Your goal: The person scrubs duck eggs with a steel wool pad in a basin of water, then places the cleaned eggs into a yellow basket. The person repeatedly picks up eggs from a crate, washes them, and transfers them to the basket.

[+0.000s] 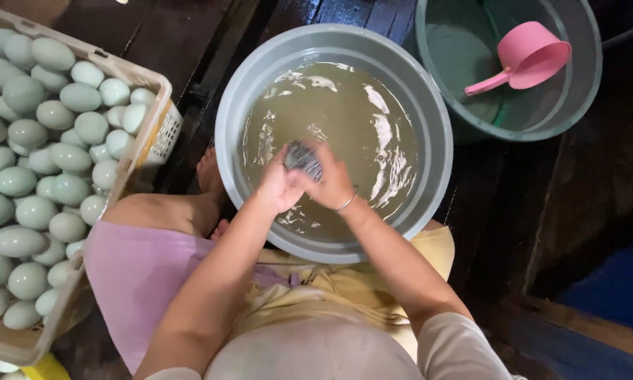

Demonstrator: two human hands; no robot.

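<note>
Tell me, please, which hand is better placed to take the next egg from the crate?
Probably the left hand. The crate of pale green eggs stands on the person's left side, beside the grey basin. The right hand is further away and seems to hold the metal scrubber over the murky water.

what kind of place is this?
Likely a small egg-washing spot on a dark wooden floor, not a kitchen counter. A crate is piled with pale green eggs, and both hands work over a grey basin of murky water, beside a bucket with a pink scoop.
</note>
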